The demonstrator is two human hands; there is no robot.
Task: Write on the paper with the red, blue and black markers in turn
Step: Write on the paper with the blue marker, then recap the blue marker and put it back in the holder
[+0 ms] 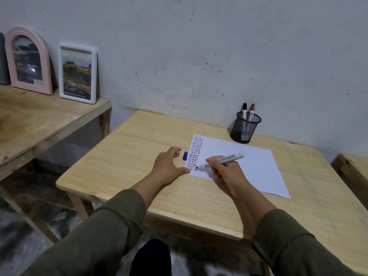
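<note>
A white paper [247,166] lies on the wooden table [139,148], with columns of short red, blue and black strokes along its left edge. My right hand [225,172] grips an uncapped blue marker [221,160], its tip touching the paper near the lower left corner. My left hand [169,166] rests spread on the table, its thumb on the paper's corner. The blue cap [185,155] lies on the table just left of the paper. The black marker [244,111] and the red marker [251,111] stand capped in a black mesh cup [245,128] behind the paper.
A second wooden table [39,120] stands to the left with a pink arched frame [27,60] and a white frame [78,73] leaning on the wall. Another wooden surface [352,166] shows at the right edge.
</note>
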